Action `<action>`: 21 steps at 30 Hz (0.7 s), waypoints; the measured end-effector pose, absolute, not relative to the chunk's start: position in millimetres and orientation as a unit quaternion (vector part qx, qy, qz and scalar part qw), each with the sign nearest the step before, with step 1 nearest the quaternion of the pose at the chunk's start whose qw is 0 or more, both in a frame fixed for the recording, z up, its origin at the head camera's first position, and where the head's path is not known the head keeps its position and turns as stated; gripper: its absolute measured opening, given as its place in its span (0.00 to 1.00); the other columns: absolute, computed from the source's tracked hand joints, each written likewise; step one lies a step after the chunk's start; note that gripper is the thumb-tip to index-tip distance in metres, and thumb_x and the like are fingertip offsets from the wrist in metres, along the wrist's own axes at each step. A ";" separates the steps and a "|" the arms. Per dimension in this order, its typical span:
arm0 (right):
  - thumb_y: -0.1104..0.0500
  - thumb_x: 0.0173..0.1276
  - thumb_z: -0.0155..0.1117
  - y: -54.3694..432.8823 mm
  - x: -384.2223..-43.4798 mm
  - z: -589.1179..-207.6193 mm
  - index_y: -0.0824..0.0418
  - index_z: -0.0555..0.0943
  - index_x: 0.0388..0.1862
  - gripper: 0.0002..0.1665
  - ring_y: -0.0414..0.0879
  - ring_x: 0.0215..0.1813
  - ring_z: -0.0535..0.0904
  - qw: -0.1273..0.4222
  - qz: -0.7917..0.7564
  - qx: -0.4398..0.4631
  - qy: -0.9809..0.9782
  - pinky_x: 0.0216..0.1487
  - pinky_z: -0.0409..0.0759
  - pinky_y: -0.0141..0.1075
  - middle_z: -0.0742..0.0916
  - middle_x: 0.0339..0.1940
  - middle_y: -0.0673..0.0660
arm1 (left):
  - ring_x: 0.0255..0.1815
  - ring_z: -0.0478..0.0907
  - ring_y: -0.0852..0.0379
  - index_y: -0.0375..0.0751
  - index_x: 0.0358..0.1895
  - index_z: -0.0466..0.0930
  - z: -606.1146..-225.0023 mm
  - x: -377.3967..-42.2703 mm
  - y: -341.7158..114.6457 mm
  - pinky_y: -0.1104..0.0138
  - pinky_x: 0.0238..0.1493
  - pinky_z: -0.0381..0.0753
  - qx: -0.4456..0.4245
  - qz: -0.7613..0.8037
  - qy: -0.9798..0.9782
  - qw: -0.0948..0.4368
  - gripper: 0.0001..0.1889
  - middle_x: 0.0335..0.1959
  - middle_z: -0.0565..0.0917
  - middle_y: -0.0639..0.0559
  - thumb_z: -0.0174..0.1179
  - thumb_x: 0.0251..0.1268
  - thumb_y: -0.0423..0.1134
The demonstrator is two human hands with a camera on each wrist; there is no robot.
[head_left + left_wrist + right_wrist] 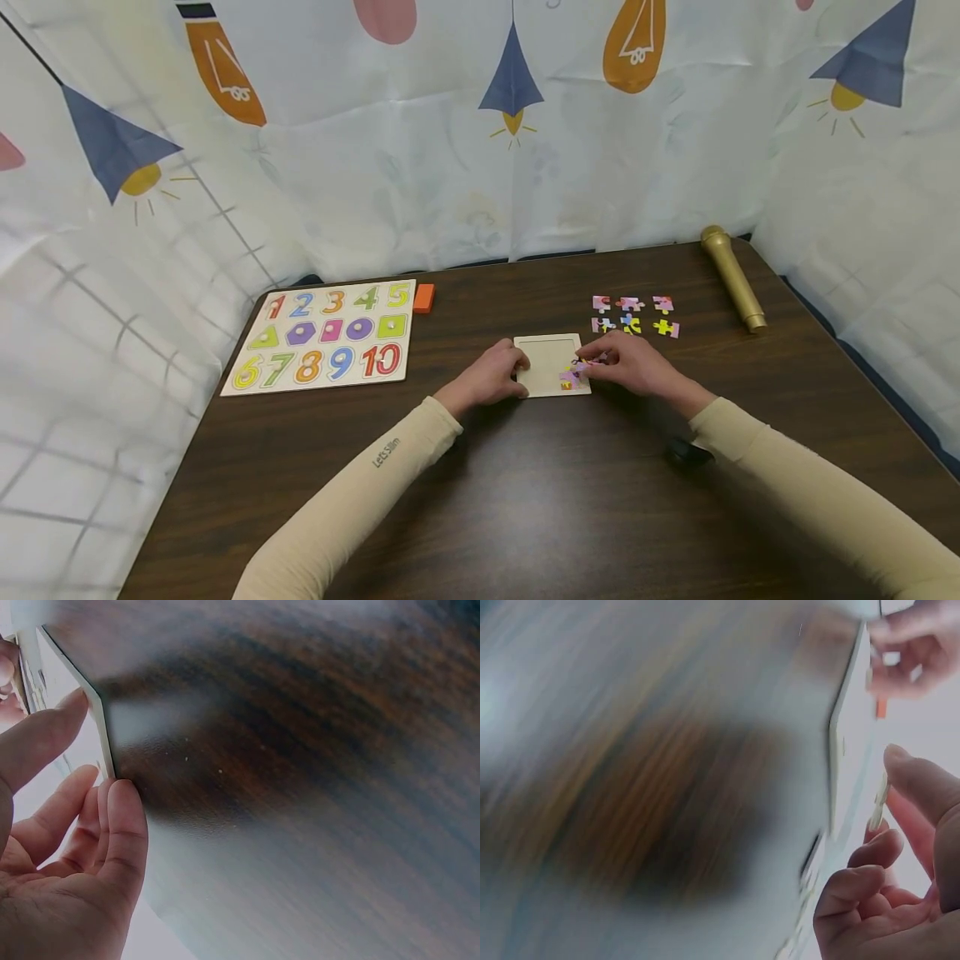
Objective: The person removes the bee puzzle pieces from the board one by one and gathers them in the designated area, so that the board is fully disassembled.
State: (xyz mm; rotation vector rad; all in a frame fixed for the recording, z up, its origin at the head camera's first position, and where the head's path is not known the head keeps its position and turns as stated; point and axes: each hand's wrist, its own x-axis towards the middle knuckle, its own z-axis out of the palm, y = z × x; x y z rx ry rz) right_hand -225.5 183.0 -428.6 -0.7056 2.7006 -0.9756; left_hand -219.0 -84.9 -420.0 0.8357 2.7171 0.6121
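A small square wooden puzzle tray point(540, 357) lies on the table between both hands. My left hand point(492, 375) grips its left side, the thumb at the near left corner and the fingers along the edge; the left wrist view shows the thumb point(52, 733) on the rim. My right hand point(636, 364) is over the tray's right side. Between its thumb and fingers it pinches a thin jigsaw piece point(879, 804), seen nearly edge-on in the right wrist view. A pink and yellow jigsaw piece point(567, 381) is inside the tray at the near right corner.
Several loose jigsaw pieces point(630, 303) lie in two rows behind the right hand. A gold microphone point(733, 277) is at the far right. On the left are a number-and-shape board point(318, 337) and an orange block point(423, 298). A black object point(686, 452) shows beneath the right wrist.
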 end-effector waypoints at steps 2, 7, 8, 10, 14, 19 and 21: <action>0.54 0.64 0.70 195.9 -226.8 -429.1 0.57 0.85 0.53 0.19 0.46 0.33 0.72 0.085 -0.325 -0.227 0.914 0.33 0.71 0.39 0.83 0.42 0.53 | 0.40 0.70 0.53 0.30 0.49 0.80 -420.3 -218.9 -84.7 0.64 0.46 0.72 0.287 0.211 0.927 0.115 0.20 0.41 0.73 0.45 0.72 0.55 0.36; 0.52 0.66 0.68 226.1 -229.8 -432.4 0.59 0.84 0.54 0.20 0.47 0.33 0.72 0.081 -0.312 -0.197 0.926 0.32 0.71 0.39 0.83 0.43 0.55 | 0.40 0.69 0.53 0.30 0.49 0.80 -420.6 -218.3 -84.8 0.64 0.45 0.72 0.288 0.207 0.927 0.118 0.20 0.40 0.73 0.45 0.72 0.55 0.36; 0.52 0.66 0.68 231.3 -230.5 -433.1 0.59 0.84 0.54 0.20 0.47 0.33 0.72 0.082 -0.307 -0.190 0.929 0.32 0.70 0.39 0.83 0.44 0.55 | 0.40 0.69 0.53 0.30 0.49 0.80 -420.8 -218.3 -84.9 0.64 0.45 0.72 0.289 0.206 0.927 0.119 0.20 0.40 0.73 0.45 0.72 0.55 0.36; 0.50 0.67 0.67 240.7 -231.7 -434.3 0.58 0.84 0.55 0.21 0.47 0.33 0.72 0.086 -0.301 -0.177 0.933 0.32 0.70 0.39 0.83 0.44 0.56 | 0.40 0.69 0.53 0.30 0.50 0.80 -421.0 -218.4 -84.9 0.64 0.46 0.72 0.289 0.204 0.928 0.118 0.20 0.41 0.74 0.45 0.72 0.55 0.36; 0.50 0.68 0.66 254.4 -233.9 -436.6 0.59 0.83 0.56 0.21 0.47 0.34 0.72 0.089 -0.295 -0.171 0.936 0.34 0.71 0.40 0.83 0.47 0.58 | 0.40 0.69 0.53 0.30 0.50 0.80 -421.3 -219.4 -84.9 0.64 0.46 0.72 0.290 0.206 0.927 0.116 0.20 0.41 0.74 0.45 0.72 0.55 0.36; 0.53 0.68 0.66 260.5 -236.0 -437.8 0.61 0.82 0.56 0.20 0.48 0.38 0.75 0.091 -0.295 -0.183 0.934 0.38 0.73 0.42 0.83 0.51 0.61 | 0.40 0.69 0.53 0.30 0.49 0.80 -421.2 -220.3 -85.0 0.64 0.46 0.72 0.292 0.206 0.927 0.114 0.20 0.40 0.74 0.45 0.72 0.55 0.36; 0.54 0.69 0.65 260.4 -237.3 -437.8 0.62 0.82 0.55 0.20 0.49 0.40 0.76 0.091 -0.292 -0.189 0.933 0.41 0.74 0.43 0.83 0.52 0.62 | 0.40 0.69 0.53 0.30 0.49 0.80 -421.1 -220.6 -84.7 0.64 0.46 0.72 0.291 0.206 0.927 0.114 0.20 0.40 0.74 0.44 0.72 0.55 0.36</action>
